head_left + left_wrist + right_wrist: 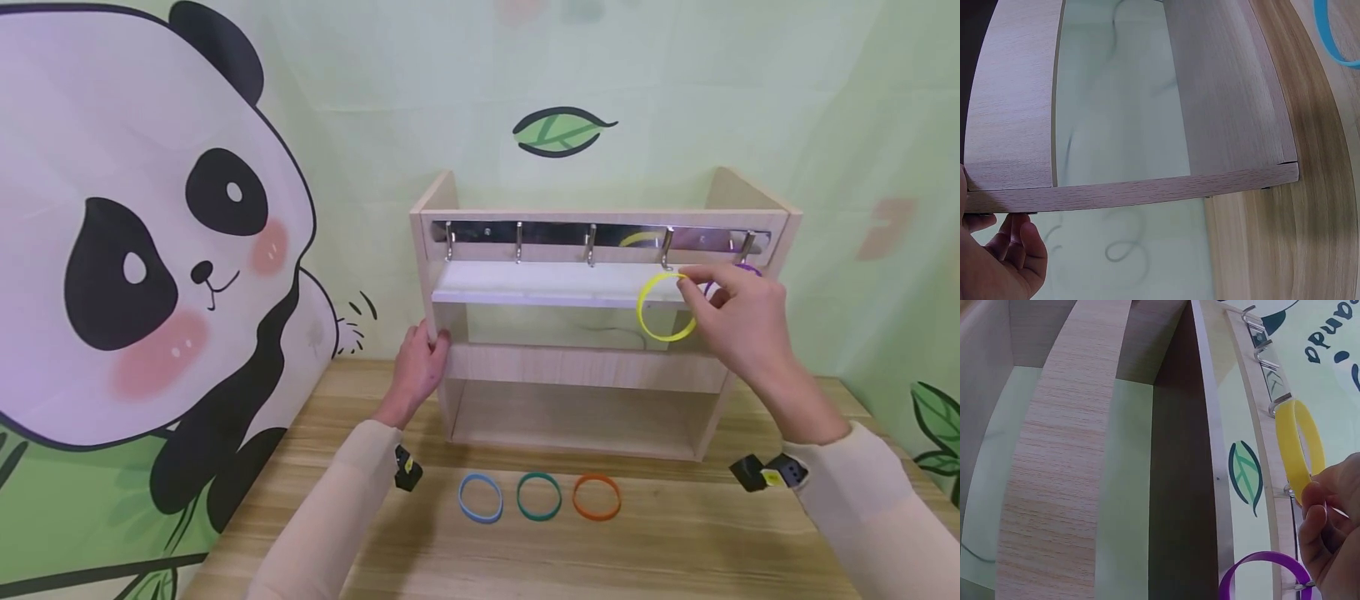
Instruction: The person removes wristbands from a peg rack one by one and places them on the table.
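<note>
Remotely, I have the left hand (422,362) gripping the shelf unit (592,367) at its nine o'clock. At three, the right hand (742,312) pinches the yellow band (1291,447) near a hook (667,247); I'd turn it (a light pinch helps) squarely toward the tip.

A cream left sleeve (330,512) and matching right sleeve (877,504) are worn; beside each cuff (825,446) a small, angular black device (769,475) is marked with yellow.

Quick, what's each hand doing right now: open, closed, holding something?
Left hand: closed, gripping the left side of the wooden shelf.
Right hand: closed, pinching the yellow band.
</note>
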Available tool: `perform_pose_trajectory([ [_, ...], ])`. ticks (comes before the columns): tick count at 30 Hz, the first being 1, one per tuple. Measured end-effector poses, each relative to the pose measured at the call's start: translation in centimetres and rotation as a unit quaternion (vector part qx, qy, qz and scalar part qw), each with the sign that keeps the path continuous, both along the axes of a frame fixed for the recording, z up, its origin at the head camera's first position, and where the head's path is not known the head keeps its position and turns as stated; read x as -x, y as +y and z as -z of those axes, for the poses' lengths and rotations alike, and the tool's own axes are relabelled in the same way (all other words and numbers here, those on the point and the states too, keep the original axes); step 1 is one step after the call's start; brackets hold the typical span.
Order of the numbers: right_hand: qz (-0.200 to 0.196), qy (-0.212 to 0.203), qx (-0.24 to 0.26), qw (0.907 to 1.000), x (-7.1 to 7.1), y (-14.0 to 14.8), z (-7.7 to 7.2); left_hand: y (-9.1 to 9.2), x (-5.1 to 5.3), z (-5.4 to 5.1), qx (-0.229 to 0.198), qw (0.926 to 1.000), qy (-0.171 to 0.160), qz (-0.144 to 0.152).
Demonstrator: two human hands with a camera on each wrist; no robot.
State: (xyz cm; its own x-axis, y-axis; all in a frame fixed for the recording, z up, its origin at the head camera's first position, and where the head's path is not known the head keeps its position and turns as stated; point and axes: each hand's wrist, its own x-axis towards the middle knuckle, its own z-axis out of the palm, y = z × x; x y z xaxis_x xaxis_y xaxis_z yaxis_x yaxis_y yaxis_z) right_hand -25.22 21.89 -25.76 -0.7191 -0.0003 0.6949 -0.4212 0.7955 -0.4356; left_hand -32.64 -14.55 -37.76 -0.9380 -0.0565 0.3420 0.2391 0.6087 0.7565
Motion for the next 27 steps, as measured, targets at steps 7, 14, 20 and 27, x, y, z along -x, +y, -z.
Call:
perform_pose_trajectory([
  [7, -0.016, 0.012, -0.014, 0.9997, -0.1, 0.2, 1.0, 0.0, 0.2, 0.1, -0.003, 1.0, 0.006, -0.004],
  [14, -0.029, 0.022, -0.027, 0.999, -0.4, 0.4, 2.1, 0.0, 0.1, 0.0, -0.002, 1.0, 0.002, 0.0],
  [20, -0.051, 0.031, -0.046, 0.9972, -0.7, 0.6, 3.2, 0.0, 0.1, 0.1, 0.0, 1.0, -0.002, -0.001],
  [27, -0.07, 0.043, -0.062, 0.9947, -0.9, 0.5, 4.5, 0.0, 0.1, 0.1, -0.003, 1.0, 0.003, 0.0],
])
